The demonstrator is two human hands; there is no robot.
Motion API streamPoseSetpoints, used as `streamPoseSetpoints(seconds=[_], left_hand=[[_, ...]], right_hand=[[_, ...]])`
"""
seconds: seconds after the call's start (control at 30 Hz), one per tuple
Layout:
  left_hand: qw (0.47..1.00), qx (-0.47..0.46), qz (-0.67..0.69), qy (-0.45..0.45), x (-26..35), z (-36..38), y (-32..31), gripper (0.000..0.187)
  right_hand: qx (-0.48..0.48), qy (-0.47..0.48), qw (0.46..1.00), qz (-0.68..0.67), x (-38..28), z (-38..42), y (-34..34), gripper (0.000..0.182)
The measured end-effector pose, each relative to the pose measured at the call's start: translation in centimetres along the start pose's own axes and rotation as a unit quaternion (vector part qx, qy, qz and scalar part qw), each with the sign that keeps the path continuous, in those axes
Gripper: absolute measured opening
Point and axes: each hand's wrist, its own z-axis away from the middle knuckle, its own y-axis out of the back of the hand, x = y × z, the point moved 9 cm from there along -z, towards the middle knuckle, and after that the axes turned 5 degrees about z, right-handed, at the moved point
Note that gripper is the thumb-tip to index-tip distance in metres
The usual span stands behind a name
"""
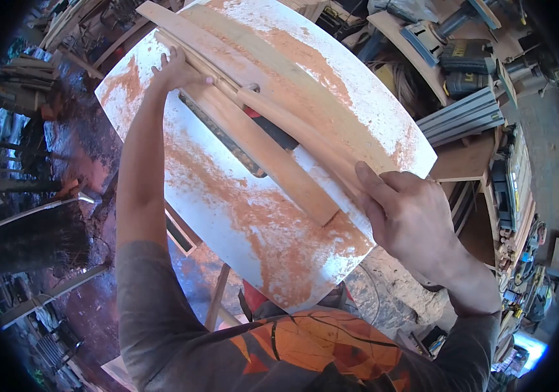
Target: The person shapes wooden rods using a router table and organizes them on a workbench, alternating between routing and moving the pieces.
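In my right hand (410, 209) is the near end of a long, narrow wooden strip (305, 137), the thumb along its top and the fingers curled around it. The strip runs up and left across a white tabletop (194, 196) dusted with reddish sawdust. My left hand (174, 70) rests at the far end of the strips, its fingers spread and thumb pointing right. A flat wooden board (266, 147) lies nearest me, beside the held strip. Behind them runs a longer plank (227, 49). A small round metal part (253, 87) shows next to the strip, partly hidden.
A dark slot (227, 140) cuts through the tabletop beside the near board. At the right stand a black tool case (467, 55), grey metal-looking lengths (462, 114) and a wooden shelf unit (465, 157). Timber pieces (28, 81) are piled at the left.
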Motion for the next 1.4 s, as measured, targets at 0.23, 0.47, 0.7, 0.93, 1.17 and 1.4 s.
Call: streamPoseSetpoints(seconds=[0.23, 0.47, 0.7, 0.93, 1.17, 1.4], left_hand=[[1.000, 0.009, -0.003, -0.026, -3.7, -5.9, 0.2, 0.166], [0.953, -0.018, 0.293, -0.076, -6.9, -9.1, 2.6, 0.130], [0.977, 0.183, 0.110, 0.029, -10.4, -13.6, 5.1, 0.059], [0.940, 0.137, 0.276, 0.146, -10.4, -12.3, 5.5, 0.052], [0.869, 0.166, 0.442, 0.145, -14.1, -11.6, 7.0, 0.047], [0.836, 0.270, 0.475, 0.060, -15.3, 2.3, 13.0, 0.043]], right_hand=[[0.023, 0.018, 1.000, -0.007, -0.9, -3.2, -0.4, 0.041], [-0.012, -0.001, 1.000, -0.021, -2.3, -8.9, -0.7, 0.030], [0.069, 0.009, 0.997, -0.045, -3.1, -19.9, -1.5, 0.029], [0.147, -0.090, 0.974, -0.147, 1.8, -13.2, 3.9, 0.028], [0.205, -0.275, 0.932, -0.120, 7.8, 3.1, 5.0, 0.040], [0.148, -0.448, 0.863, -0.181, 12.8, 18.9, 0.3, 0.046]])
